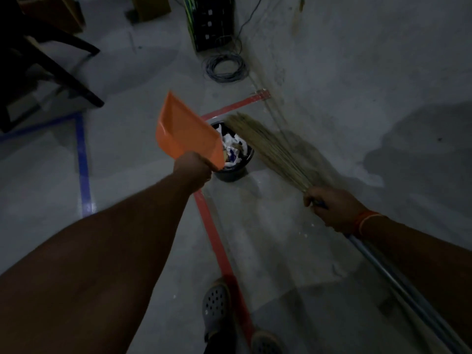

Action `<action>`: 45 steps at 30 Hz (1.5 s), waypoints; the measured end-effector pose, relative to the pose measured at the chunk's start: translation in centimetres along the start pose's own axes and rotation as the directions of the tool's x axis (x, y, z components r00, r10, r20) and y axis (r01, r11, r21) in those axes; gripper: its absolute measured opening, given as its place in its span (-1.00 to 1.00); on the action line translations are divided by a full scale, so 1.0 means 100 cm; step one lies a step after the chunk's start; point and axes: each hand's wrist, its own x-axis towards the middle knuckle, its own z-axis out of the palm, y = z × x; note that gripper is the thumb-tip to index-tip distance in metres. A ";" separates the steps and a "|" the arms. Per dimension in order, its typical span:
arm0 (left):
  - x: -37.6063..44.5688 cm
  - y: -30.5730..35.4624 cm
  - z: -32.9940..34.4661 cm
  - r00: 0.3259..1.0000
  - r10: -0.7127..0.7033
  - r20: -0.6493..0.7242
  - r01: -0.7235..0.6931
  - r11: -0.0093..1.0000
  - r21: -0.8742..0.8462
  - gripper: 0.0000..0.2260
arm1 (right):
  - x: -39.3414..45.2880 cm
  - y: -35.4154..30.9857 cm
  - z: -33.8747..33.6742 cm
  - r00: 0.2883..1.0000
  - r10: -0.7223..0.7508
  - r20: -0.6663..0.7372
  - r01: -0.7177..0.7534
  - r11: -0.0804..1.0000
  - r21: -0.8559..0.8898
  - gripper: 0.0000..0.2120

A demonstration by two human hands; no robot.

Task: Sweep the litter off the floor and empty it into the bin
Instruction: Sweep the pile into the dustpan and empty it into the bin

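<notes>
My left hand (192,166) grips the handle of an orange dustpan (182,130), held up and tilted over the left side of a small black bin (236,169). The bin holds crumpled white and blue litter (233,146). My right hand (332,208) is closed around a straw broom (270,149) where the bristles meet its grey metal pole (398,284). The bristle tips reach over the bin's far right rim. No litter shows inside the dustpan from this angle.
Red tape (217,241) and blue tape (83,159) mark the grey concrete floor. A dark chair (48,72) stands at the left. A black box (209,21) and a coil of cable (226,67) lie behind the bin. My grey clog (215,307) is below.
</notes>
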 end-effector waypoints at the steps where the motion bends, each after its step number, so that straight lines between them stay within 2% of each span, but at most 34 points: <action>1: -0.028 -0.008 -0.006 0.980 -0.094 0.175 0.089 0.995 0.035 -0.81 | -0.004 -0.002 0.001 1.000 0.016 0.014 -0.017 0.997 0.069 -0.88; 2: -0.043 -0.020 -0.005 0.969 -0.114 0.221 0.112 0.993 0.019 -0.76 | -0.008 -0.005 0.002 0.999 0.025 0.024 -0.029 0.988 0.154 -0.89; 4: -0.066 -0.035 -0.007 0.980 -0.088 0.178 0.099 0.994 -0.055 -0.68 | -0.010 -0.010 0.009 0.999 0.028 0.017 -0.032 0.962 0.272 -0.91; 6: -0.082 -0.046 -0.018 0.984 -0.085 0.158 0.106 0.986 -0.131 -0.67 | -0.009 -0.018 0.017 1.000 0.021 0.012 -0.024 0.942 0.335 -0.89; 10: -0.126 -0.081 -0.039 0.983 -0.105 0.152 0.129 0.979 -0.157 -0.68 | -0.004 -0.043 0.043 0.998 -0.024 0.055 -0.001 0.911 0.413 -0.86; 22: -0.234 -0.231 -0.117 0.957 -0.290 -0.021 0.273 0.921 -0.280 -0.64 | -0.019 -0.141 0.147 0.966 -0.153 0.208 0.080 0.943 0.323 -0.86; 27: -0.316 -0.309 -0.148 0.934 -0.352 -0.065 0.298 0.865 -0.403 -0.62 | -0.052 -0.199 0.198 0.932 -0.180 0.314 0.104 0.965 0.242 -0.84; 31: -0.409 -0.380 -0.177 0.888 -0.458 -0.033 0.385 0.781 -0.493 -0.65 | -0.091 -0.254 0.258 0.898 -0.232 0.374 0.167 0.966 0.199 -0.76; 38: -0.585 -0.503 -0.247 0.749 -0.661 -0.044 0.495 0.602 -0.627 -0.64 | -0.167 -0.358 0.379 0.797 -0.316 0.514 0.311 0.945 0.099 -0.86; 45: -0.719 -0.603 -0.289 0.616 -0.784 -0.077 0.490 0.458 -0.742 -0.63 | -0.214 -0.423 0.488 0.720 -0.297 0.627 0.381 0.925 0.000 -0.86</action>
